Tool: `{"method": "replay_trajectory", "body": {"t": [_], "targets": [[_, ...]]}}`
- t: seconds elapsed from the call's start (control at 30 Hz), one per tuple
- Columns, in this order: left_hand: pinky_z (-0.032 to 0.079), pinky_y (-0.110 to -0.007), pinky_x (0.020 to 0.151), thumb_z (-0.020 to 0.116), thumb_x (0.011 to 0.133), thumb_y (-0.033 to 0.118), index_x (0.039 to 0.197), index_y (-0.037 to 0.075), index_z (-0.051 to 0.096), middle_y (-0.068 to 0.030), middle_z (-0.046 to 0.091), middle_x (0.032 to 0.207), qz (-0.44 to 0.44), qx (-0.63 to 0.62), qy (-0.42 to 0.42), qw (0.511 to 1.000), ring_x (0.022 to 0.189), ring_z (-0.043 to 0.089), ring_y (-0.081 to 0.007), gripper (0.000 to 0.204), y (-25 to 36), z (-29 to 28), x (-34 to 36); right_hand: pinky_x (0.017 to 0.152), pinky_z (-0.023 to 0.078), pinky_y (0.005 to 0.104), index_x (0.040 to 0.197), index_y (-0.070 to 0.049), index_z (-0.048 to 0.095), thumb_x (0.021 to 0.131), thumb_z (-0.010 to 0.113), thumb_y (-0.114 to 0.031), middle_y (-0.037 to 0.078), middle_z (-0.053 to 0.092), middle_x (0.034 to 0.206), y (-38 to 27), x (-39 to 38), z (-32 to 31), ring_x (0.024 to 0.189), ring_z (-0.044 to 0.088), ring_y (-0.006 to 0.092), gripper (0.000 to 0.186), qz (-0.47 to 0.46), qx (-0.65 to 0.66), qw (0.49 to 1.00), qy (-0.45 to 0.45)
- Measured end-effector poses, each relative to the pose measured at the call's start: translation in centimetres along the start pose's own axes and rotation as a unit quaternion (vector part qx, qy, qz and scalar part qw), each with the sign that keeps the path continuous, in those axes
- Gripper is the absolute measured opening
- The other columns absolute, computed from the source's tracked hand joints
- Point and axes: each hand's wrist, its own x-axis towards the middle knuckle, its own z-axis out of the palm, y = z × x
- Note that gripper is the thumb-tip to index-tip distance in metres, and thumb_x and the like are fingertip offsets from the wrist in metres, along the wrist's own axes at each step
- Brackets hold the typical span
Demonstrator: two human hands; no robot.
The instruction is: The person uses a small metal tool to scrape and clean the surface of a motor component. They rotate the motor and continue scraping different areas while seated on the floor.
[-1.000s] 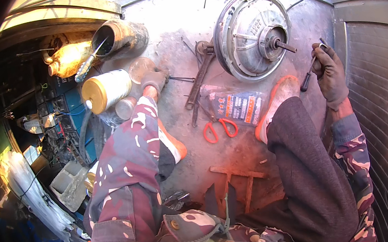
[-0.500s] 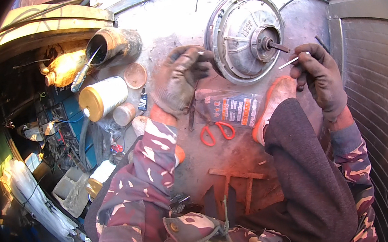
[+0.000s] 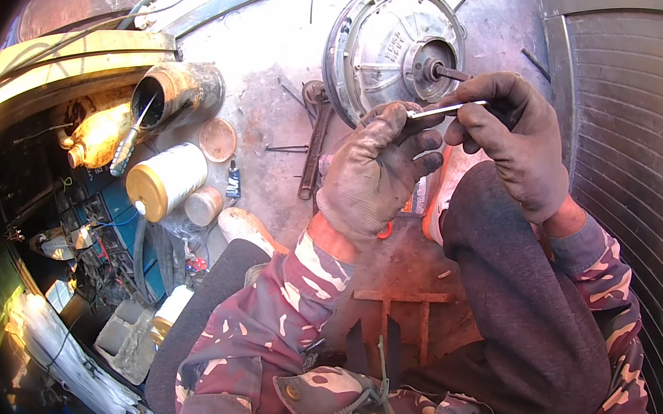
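Note:
A thin white stick (image 3: pixel 452 108) lies level between my two hands. My right hand (image 3: pixel 523 144), in a grimy grey work glove, is closed, pinching the stick's right part between thumb and fingers. At its left end my gloved left hand (image 3: pixel 361 174) is closed, thumb and forefinger pinching a small white piece that meets the stick; whether the two are joined I cannot tell. Just beyond the hands stands a round metal hub motor (image 3: pixel 377 42), its axle (image 3: pixel 450 73) pointing toward my right hand. Orange-handled scissors (image 3: pixel 386 231) are mostly hidden behind my left wrist.
A rusty wrench (image 3: pixel 315 146) and thin rods lie left of the motor. Further left are a small blue tube (image 3: pixel 233 180), a white jar with a gold lid (image 3: pixel 177 177), a round tin (image 3: pixel 218 141) and a rusty can (image 3: pixel 195 91) with a screwdriver (image 3: pixel 130 141). A ribbed panel (image 3: pixel 645 107) stands right.
My hands have come together: the left moved right and nearer, the right moved left with the white stick. The wrench now shows, while my left hand covers most of the scissors and printed bag.

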Motion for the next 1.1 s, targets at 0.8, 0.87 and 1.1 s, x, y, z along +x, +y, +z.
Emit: {"method": "replay_trajectory", "body": {"t": [0.8, 0.87, 1.1], "targets": [[0.059, -0.047, 0.097, 0.057, 0.114, 0.022, 0.122, 0.010, 0.066, -0.0150, 0.072, 0.122, 0.149, 0.124, 0.070, 0.979, 0.102, 0.071, -0.0227, 0.017, -1.2, -0.6, 0.7, 0.066, 0.057, 0.0332, 0.094, -0.002, 0.072, 0.094, 0.081, -0.019, 0.012, 0.073, 0.083, 2.6, -0.8, 0.8, 0.070, 0.072, 0.0206, 0.019, -0.016, -0.243, 0.968, 0.057], [0.059, -0.048, 0.097, 0.057, 0.114, 0.022, 0.122, 0.009, 0.066, -0.0154, 0.073, 0.122, 0.157, 0.135, 0.062, 0.976, 0.101, 0.071, -0.0228, 0.017, -1.2, -0.8, 0.8, 0.068, 0.056, 0.0321, 0.096, -0.001, 0.073, 0.096, 0.080, -0.021, 0.012, 0.072, 0.081, 2.7, -0.9, 0.9, 0.072, 0.071, 0.0184, 0.022, 0.007, -0.239, 0.969, 0.056], [0.060, -0.045, 0.096, 0.059, 0.113, 0.022, 0.125, 0.007, 0.065, -0.0171, 0.074, 0.122, 0.161, 0.167, 0.081, 0.969, 0.103, 0.074, -0.0250, 0.020, -1.1, -0.3, 0.8, 0.067, 0.054, 0.0309, 0.099, 0.002, 0.073, 0.095, 0.081, -0.022, 0.006, 0.070, 0.078, 3.3, -0.9, 0.7, 0.073, 0.066, 0.0106, 0.025, -0.073, -0.297, 0.951, 0.048]]}}
